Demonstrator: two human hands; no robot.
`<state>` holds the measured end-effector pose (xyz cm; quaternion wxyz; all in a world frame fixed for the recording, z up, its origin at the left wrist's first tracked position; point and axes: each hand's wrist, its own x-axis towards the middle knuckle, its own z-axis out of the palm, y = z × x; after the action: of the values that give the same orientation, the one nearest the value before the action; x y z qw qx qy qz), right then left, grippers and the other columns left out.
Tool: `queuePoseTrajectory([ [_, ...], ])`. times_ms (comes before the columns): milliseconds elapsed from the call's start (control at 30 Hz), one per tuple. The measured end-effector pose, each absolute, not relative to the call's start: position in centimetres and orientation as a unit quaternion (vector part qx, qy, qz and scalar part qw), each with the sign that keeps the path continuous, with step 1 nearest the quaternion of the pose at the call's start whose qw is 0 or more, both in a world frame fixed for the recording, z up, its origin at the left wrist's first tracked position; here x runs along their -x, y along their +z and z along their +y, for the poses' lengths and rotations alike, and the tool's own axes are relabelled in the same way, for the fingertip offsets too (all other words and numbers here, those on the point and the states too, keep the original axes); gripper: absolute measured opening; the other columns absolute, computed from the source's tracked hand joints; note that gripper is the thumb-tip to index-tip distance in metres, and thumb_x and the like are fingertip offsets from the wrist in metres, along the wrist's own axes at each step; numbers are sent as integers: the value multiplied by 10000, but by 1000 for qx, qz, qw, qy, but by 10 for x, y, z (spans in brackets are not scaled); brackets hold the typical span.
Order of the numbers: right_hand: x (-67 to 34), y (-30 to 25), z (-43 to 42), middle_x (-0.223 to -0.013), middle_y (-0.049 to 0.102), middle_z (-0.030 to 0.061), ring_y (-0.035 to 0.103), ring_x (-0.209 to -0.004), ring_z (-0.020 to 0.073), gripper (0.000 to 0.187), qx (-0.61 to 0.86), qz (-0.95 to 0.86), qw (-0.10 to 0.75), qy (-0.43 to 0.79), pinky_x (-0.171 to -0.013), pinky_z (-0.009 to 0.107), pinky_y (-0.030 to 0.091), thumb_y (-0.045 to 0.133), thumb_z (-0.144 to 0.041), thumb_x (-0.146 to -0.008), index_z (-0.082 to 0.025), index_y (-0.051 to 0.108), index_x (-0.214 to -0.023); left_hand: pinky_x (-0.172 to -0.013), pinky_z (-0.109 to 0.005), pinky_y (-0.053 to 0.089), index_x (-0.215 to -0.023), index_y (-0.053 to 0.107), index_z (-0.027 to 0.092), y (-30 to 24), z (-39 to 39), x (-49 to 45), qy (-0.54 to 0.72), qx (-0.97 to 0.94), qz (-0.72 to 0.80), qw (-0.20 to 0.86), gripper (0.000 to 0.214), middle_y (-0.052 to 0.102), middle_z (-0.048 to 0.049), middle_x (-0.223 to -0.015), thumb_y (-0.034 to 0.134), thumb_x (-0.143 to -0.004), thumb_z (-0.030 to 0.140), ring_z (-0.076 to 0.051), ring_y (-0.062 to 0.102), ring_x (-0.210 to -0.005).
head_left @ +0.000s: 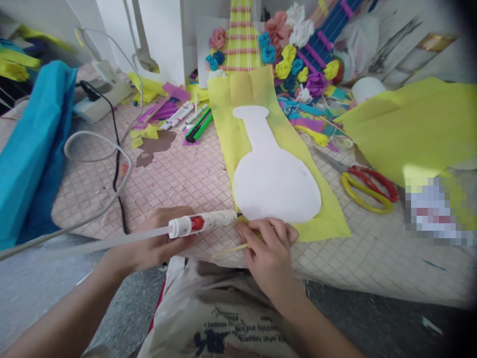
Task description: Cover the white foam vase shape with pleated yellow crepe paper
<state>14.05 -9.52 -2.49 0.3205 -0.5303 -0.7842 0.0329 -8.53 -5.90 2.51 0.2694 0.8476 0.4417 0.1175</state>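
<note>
The left hand is closed around the glue gun. Its fingers wrap the body from below and its thumb lies on the near side. The nozzle points to the right and ends just beside the fingertips of the right hand. A clear glue rod comes out of the back of the gun and goes far to the left of the left fingers.

The right hand lies palm down with its fingers close together and a little bent. The fingertips press on the near edge of the yellow paper. The thumb and the fingers pinch a thin skewer, which sticks out to the left of the thumb, toward the left hand.

Just beyond the right fingertips a white cutout in the shape of a guitar lies flat on the yellow paper. Scissors with red and yellow handles lie well to the right of the right fingers. Beyond the left fingers there is the quilted mat, and cables run over it. Markers, a green cutter and paper flowers are far beyond both hands.
</note>
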Motion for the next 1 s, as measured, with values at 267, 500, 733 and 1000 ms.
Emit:
queuePoseTrajectory([
  [267, -141, -24, -96, -789, 583, 14, 432, -833, 178, 243, 531, -786, 314, 35, -744, 362, 253, 576, -95, -748, -200, 630, -960, -495, -229, 312, -706, 453, 169, 39, -53, 78, 93, -853, 421, 294, 143, 462, 20, -631, 407, -813, 252, -99, 430, -536],
  [500, -141, -25, -95, -793, 574, 14, 429, -834, 178, 236, 531, -788, 310, 34, -738, 361, 251, 574, -95, -740, -197, 631, -945, -531, -246, 320, -700, 435, 171, 48, -52, 75, 28, -862, 427, 273, 147, 467, 4, -642, 415, -806, 272, -118, 440, -563],
  [733, -142, -25, -97, -795, 576, 20, 430, -837, 176, 242, 530, -786, 316, 37, -744, 359, 246, 566, -86, -746, -198, 628, -951, -512, -229, 323, -694, 439, 172, 49, -52, 72, 37, -859, 434, 271, 148, 493, -1, -639, 385, -806, 252, -116, 459, -559],
  [1000, -142, -25, -95, -789, 583, 22, 426, -831, 179, 228, 526, -785, 325, 37, -740, 358, 248, 571, -100, -755, -190, 629, -956, -506, -225, 318, -687, 445, 169, 50, -53, 72, 39, -854, 438, 277, 178, 501, -4, -633, 382, -814, 276, -118, 466, -557],
])
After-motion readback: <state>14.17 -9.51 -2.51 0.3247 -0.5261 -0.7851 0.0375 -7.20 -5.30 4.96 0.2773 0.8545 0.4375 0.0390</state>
